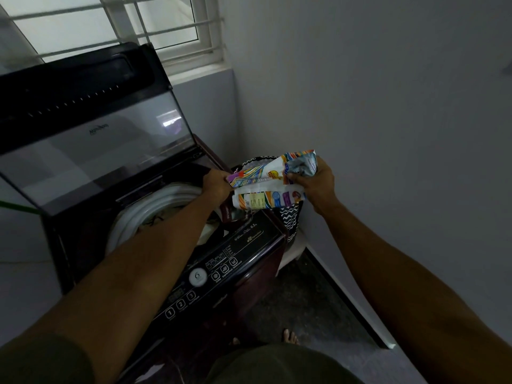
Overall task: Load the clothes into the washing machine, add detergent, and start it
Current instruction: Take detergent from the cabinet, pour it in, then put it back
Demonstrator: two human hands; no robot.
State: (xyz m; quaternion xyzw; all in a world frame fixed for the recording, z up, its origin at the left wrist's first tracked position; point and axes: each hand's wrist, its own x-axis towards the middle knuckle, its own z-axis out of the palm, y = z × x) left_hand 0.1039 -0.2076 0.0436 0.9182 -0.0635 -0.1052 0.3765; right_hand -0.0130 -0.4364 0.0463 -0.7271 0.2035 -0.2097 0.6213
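A top-loading washing machine point(243, 245) stands at the left with its glass lid point(91, 139) raised. Dark clothes point(166, 217) lie inside the white-rimmed drum point(138, 214). I hold a colourful detergent packet point(266, 187) with both hands over the machine's right rear corner. My left hand point(216, 184) grips the packet's left end. My right hand point(315, 181) pinches its upper right end. The packet is folded and crumpled in the middle. The control panel point(210, 275) with round buttons runs along the machine's front edge.
A black-and-white patterned laundry bag point(291, 217) stands in the corner behind the machine, against the grey wall point(388, 106). A barred window point(124, 26) is above the lid. Dark floor point(304, 306) lies to the machine's right, with my toes point(289, 336) on it.
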